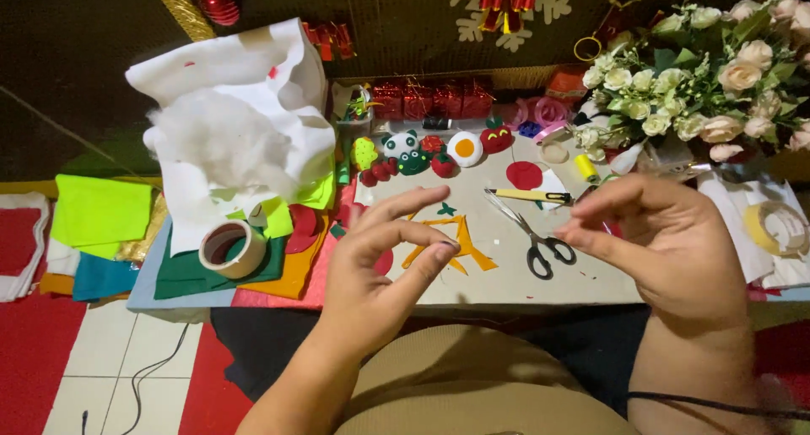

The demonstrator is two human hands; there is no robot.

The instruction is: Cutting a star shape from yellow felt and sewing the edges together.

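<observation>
Hovering above a beige board (506, 275), both hands are raised with nothing clearly visible in either. Left hand (380, 262) has fingers loosely spread, thumb and forefinger curved toward each other, not closed on anything I can see. Right hand (658, 237) has thumb and fingertips pinched near together; something tiny may be there, cannot tell.

Between the hands, on the board: orange felt cutout (451, 245), partly behind the left fingers, with a small green felt star (446, 209) just above it. Black-handled scissors (531, 237) lie near the right hand, blades pointing up-left. Yellow utility knife (527, 195) lies just beyond the scissors, red felt circle (523, 175) past that, yellow thread spool (585, 167) to its right.

Row of small stuffed felt figures (422, 155) along the board's far edge.

Left side: masking tape roll (229, 248) on stacked felt sheets (211, 270) in green, orange, yellow. White stuffing (215, 135) sits on white fabric behind it.

Far right: bouquet of cream artificial roses (709, 72); another tape roll (780, 228) beside the right hand.
</observation>
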